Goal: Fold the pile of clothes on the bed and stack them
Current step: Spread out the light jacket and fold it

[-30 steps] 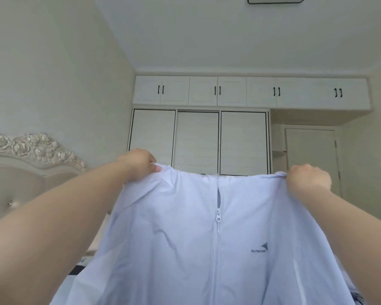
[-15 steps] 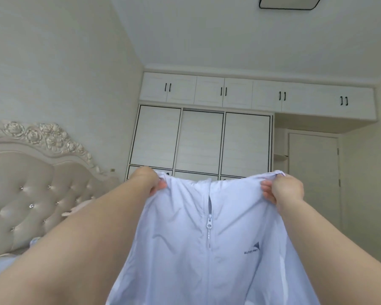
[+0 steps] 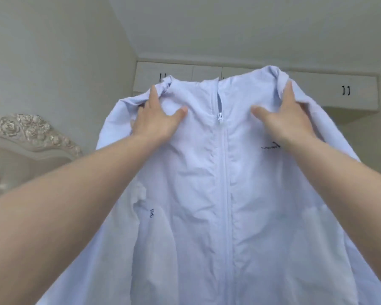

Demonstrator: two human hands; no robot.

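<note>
I hold a pale lilac zip-up jacket [image 3: 224,194] up in the air in front of me, front side facing me, zip closed up to the collar. My left hand [image 3: 156,122] grips its left shoulder, thumb spread across the front and fingers tucked into the bunched fabric. On the other shoulder my right hand [image 3: 284,122] grips the same way, just above a small dark chest logo. The jacket's body and sleeves hang down past the frame's lower edge. The bed and the pile of clothes are hidden.
An ornate cream headboard [image 3: 31,137] shows at the left against a plain wall. White upper cupboards [image 3: 350,91] with dark handles run behind the jacket, below the ceiling.
The jacket has risen higher and come closer to me. Both hands have shifted from pinching its top edge to gripping the shoulders with thumbs spread on the front. My view has tilted upward.
</note>
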